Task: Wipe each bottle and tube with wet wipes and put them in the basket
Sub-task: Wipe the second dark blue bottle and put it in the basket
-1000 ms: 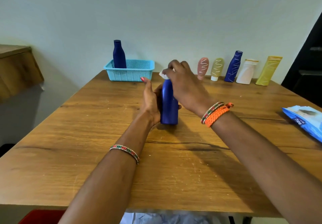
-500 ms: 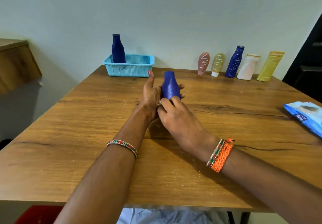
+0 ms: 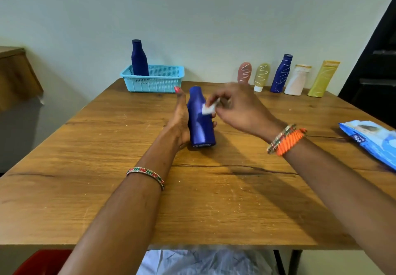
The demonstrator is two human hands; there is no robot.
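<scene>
1. You hold the blue bottle [image 3: 200, 117] tilted above the counter [image 3: 214, 199], near its middle, with the cap end pointing away from you and the flat base toward you.
2. The bottle looks like smooth, stiff plastic and seems light. Once it is wet it will probably be slippery, so I think the wide lower body is the best place to grip, not the narrow neck.
3. Your left hand [image 3: 181, 118] supports the bottle from its left side. The palm lies against it and the fingertips curl round behind, so this hand grips it.
4. Your right hand [image 3: 237, 107] pinches a small folded wet wipe [image 3: 209, 108] between the fingertips and presses it on the upper right side of the bottle. This hand is a little blurred.
5. The basket [image 3: 154, 81] stands at the far edge of the counter, with one dark blue bottle [image 3: 139, 58] upright inside.
6. Five more bottles and tubes [image 3: 287, 75] wait in a row along the wall, and the wipes pack [image 3: 372, 140] lies at your right.
</scene>
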